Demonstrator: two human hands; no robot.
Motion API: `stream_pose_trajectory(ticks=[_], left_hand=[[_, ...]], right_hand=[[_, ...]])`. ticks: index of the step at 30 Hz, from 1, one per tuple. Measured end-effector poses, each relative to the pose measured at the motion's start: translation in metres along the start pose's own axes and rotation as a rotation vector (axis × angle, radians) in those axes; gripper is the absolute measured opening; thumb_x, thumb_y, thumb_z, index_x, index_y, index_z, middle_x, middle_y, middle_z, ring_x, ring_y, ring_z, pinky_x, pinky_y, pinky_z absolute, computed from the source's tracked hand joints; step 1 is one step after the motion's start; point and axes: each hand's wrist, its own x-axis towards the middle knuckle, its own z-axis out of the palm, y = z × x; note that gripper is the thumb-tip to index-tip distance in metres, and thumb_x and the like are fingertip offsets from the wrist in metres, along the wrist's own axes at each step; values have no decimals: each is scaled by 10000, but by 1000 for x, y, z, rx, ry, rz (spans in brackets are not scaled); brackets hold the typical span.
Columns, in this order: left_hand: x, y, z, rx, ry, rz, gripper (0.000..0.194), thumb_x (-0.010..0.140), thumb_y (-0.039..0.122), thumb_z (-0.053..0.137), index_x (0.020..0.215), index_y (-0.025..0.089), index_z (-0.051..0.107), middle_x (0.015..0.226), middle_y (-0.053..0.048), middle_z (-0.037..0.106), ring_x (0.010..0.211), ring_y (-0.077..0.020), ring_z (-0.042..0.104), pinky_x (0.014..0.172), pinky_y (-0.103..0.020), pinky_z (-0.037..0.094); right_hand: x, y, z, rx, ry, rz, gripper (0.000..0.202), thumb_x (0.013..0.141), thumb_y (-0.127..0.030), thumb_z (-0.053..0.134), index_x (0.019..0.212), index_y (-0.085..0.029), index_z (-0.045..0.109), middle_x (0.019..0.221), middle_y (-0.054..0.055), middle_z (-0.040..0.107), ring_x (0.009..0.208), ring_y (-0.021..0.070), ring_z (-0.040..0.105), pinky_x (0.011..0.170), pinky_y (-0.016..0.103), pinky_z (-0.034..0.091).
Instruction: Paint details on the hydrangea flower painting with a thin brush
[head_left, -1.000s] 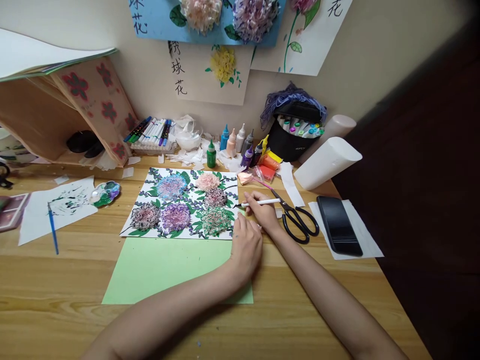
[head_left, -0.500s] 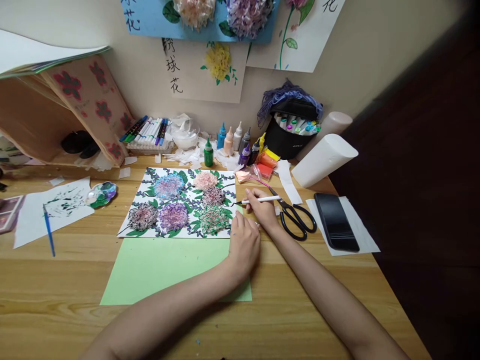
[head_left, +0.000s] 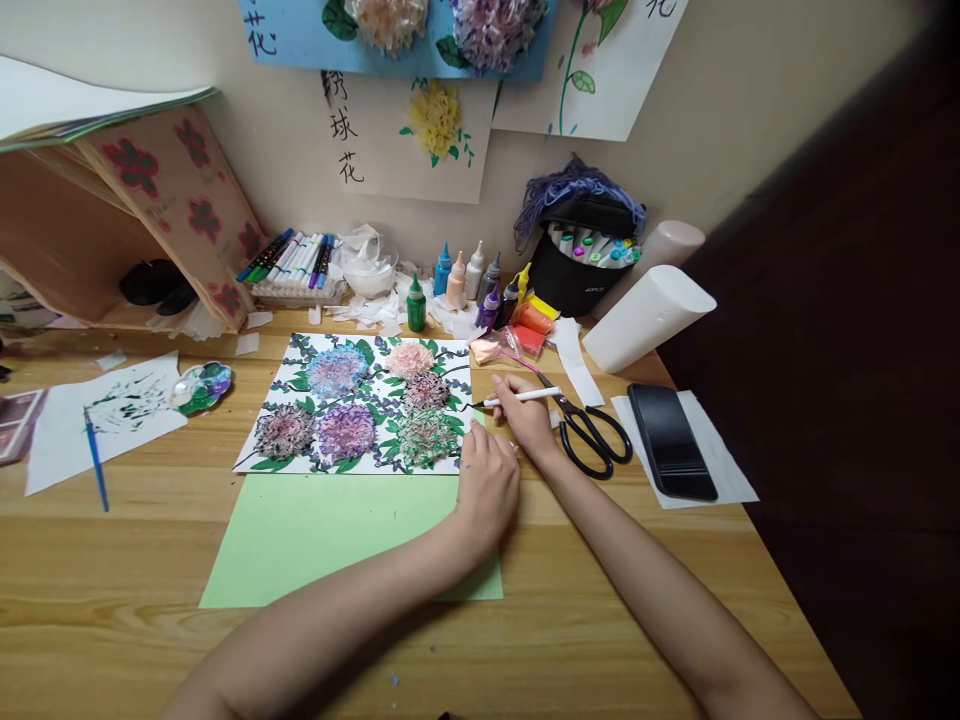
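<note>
A slim white brush pen (head_left: 536, 396) with a dark tip is pinched in my right hand (head_left: 523, 415), its point at the right edge of the flower picture (head_left: 379, 398). That picture is a white sheet with several raised, fluffy flower heads among painted green leaves and purple sprigs. At its lower right corner rests my left hand (head_left: 487, 480), fingers curled and pressed together; what they hold, if anything, is hidden. A light green sheet (head_left: 337, 545) lies partly under the picture, below my left hand and forearm.
Black-handled scissors (head_left: 592, 440) lie beside my right hand, a phone (head_left: 671, 440) farther right. Paint bottles (head_left: 416, 305), markers (head_left: 296, 262) and a black pen bag (head_left: 577, 275) line the wall. At left are a blue paintbrush (head_left: 96, 460) and a paint palette (head_left: 201, 388).
Both hands keep almost the same place, and the pen tip stays near the picture's right edge. The whole view has shifted very slightly.
</note>
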Motion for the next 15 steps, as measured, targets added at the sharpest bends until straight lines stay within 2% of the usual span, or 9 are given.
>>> stream_pose_trajectory(ticks=[6, 15], left_hand=[[0, 1, 0, -3, -11, -1, 377, 917, 107, 286, 808, 38, 640, 734, -171, 624, 787, -273, 563, 677, -351, 379], [-1, 2, 3, 4, 2, 0, 329, 890, 78, 316, 796, 43, 629, 740, -176, 621, 812, -283, 561, 676, -356, 387]], right_hand=[[0, 6, -1, 19, -93, -19, 365, 822, -489, 548, 601, -200, 528, 504, -32, 532, 485, 110, 515, 519, 236, 415], [-1, 2, -1, -9, -105, -34, 362, 834, -472, 541, 601, -196, 537, 499, -33, 533, 482, 110, 510, 524, 237, 410]])
